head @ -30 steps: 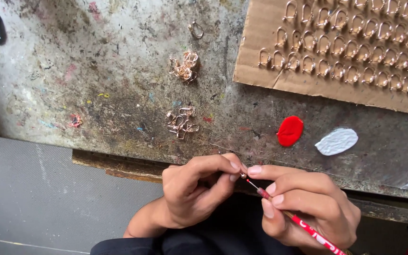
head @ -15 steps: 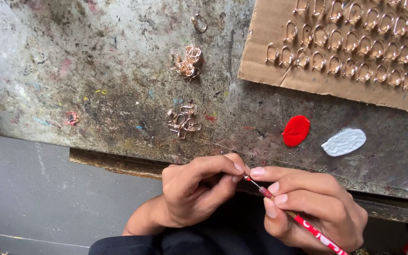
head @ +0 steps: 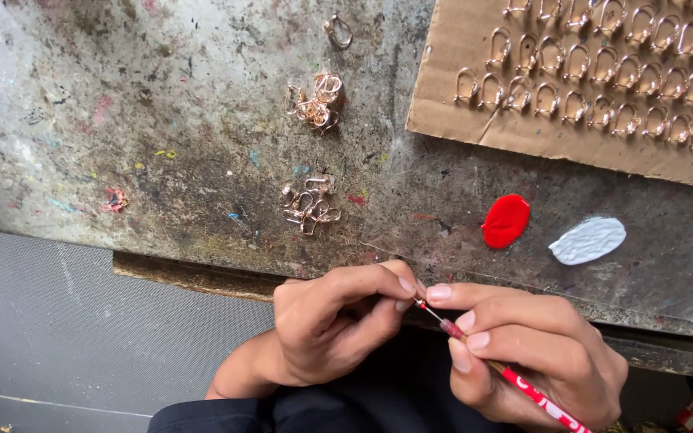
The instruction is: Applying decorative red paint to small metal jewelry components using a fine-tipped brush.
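My left hand (head: 326, 325) is closed at the worktable's front edge, its thumb and fingertips pinching something too small to make out. My right hand (head: 527, 349) holds a thin red-and-white stick (head: 523, 383) like a pen, with the tip touching the left fingertips. Just beyond my hands lie a blob of red paint (head: 506, 220) and a blob of white paint (head: 588, 240). Two small heaps of rose-gold metal loops lie farther off: a near heap (head: 308, 205) and a far heap (head: 317, 100).
A cardboard sheet (head: 475, 124) at the upper right carries rows of several rose-gold loops. One single loop (head: 338, 30) lies near the top edge. The worktable (head: 162, 120) is grey and paint-stained. A grey floor (head: 58, 321) shows at lower left.
The view has shifted slightly. Both hands stay together at the table edge with the stick's tip at the left fingertips.
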